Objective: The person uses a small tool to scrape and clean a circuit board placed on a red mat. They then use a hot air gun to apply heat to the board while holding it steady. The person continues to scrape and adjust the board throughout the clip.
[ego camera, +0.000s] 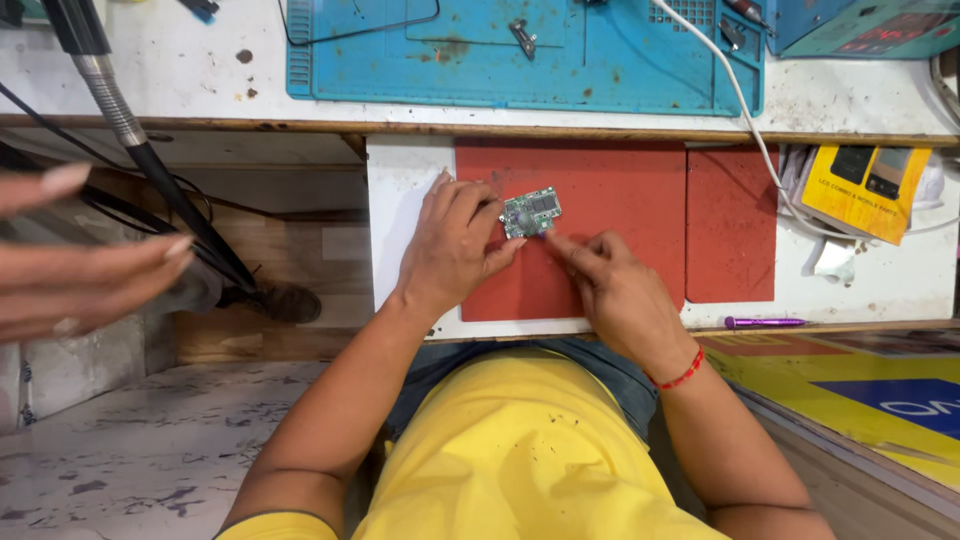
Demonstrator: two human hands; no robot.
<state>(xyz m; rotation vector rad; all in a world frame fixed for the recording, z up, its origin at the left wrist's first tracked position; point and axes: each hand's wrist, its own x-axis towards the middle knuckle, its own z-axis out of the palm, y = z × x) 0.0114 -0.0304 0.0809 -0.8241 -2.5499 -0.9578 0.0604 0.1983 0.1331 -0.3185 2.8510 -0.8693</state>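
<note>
A small green circuit board point(531, 212) lies over a red mat point(600, 190) on a white pull-out shelf point(400, 200). My left hand point(450, 245) grips the board's left side with fingers and thumb. My right hand point(610, 285) reaches in from the lower right, its forefinger and thumb pinching the board's lower right corner while the other fingers are curled. A red thread band point(680, 375) sits on my right wrist.
Another person's hand point(70, 270) juts in at the left edge. A blue work mat point(620, 70) lies on the white bench above. A second red mat point(730, 225), a white cable point(760, 140), a yellow box point(865, 190) and a purple tool point(765, 322) are to the right.
</note>
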